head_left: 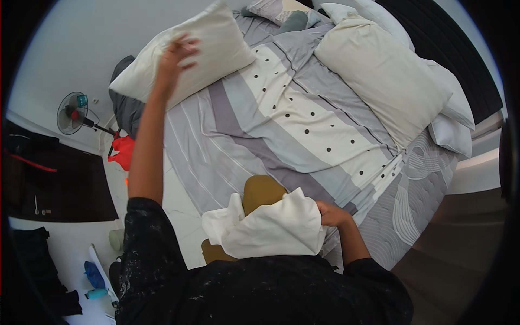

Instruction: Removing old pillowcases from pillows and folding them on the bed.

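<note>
My left hand point(177, 57) is stretched out to the upper left, its fingers apart and slightly blurred. It is in front of a plump white pillow point(216, 40) that leans at the bed's far left corner; I cannot tell whether they touch. Close to my body, my right hand point(331, 214) is closed on the edge of a bunched white cloth point(276, 227). The cloth lies in folds across my lap, over my brown-clad knee point(261, 192). What kind of cloth it is does not show clearly.
A striped and dotted sheet point(292, 108) lies rumpled on the bed, baring the grey mattress point(417, 200) at the right. A large cream pillow point(379, 76) rests on other pillows by the dark headboard point(449, 49). A fan point(73, 112) and a red bag point(123, 151) stand left.
</note>
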### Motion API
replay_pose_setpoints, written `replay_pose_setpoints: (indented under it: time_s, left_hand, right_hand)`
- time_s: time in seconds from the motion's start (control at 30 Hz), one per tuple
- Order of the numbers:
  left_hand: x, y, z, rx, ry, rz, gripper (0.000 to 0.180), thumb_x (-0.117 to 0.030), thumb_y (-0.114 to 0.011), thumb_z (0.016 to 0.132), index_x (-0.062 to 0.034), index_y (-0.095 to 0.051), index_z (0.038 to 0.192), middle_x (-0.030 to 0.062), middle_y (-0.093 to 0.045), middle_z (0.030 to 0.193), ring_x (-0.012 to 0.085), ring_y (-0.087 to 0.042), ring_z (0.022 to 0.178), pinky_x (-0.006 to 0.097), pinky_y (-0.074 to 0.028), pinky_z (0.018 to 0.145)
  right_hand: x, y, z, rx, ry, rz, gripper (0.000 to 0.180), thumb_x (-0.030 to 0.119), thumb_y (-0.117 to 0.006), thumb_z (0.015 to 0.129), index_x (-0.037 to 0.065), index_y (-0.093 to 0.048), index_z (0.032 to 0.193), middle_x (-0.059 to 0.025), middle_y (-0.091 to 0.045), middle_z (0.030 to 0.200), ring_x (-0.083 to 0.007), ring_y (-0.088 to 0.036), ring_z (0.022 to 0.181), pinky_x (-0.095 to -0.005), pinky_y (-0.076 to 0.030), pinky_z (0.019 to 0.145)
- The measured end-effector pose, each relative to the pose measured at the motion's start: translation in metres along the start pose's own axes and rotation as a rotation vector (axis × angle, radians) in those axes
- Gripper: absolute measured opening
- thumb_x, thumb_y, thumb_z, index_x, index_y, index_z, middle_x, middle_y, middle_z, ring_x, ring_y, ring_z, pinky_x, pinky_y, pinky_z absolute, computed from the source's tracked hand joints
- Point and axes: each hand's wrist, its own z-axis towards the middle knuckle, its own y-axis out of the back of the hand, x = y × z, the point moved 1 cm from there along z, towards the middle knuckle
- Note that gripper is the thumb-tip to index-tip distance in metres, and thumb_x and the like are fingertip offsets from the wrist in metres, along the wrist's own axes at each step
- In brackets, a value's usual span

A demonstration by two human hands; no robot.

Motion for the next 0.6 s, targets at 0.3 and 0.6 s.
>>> replay_pose_setpoints:
  time_s: [0.3,0.6]
  left_hand:
    - [0.052,-0.158,-0.195,1.044,0.64,-0.303,0.059,-0.031,-0.06,0.084,-0.0034,-0.039,0.133,0.0066,-0.052,0.12,0.0135,-0.049,0.105,0.03,-0.042,0.088]
    - [-0.03,-0.087,-0.128,0.63,0.122,0.581,0.03,-0.021,-0.071,0.076,-0.0037,-0.064,0.1,0.012,-0.065,0.093,0.0211,-0.06,0.084,0.033,-0.045,0.076]
  right_hand:
    - [0.095,-0.007,0.066,-0.042,0.15,-0.793,0.033,0.007,-0.06,0.062,0.006,-0.048,0.093,-0.0138,-0.059,0.078,-0.0318,-0.059,0.075,-0.0363,-0.045,0.062]
    - [0.244,0.045,0.039,-0.611,0.393,-1.472,0.029,-0.003,-0.051,0.067,0.012,-0.054,0.091,-0.0035,-0.064,0.076,-0.0256,-0.061,0.074,-0.0365,-0.045,0.062]
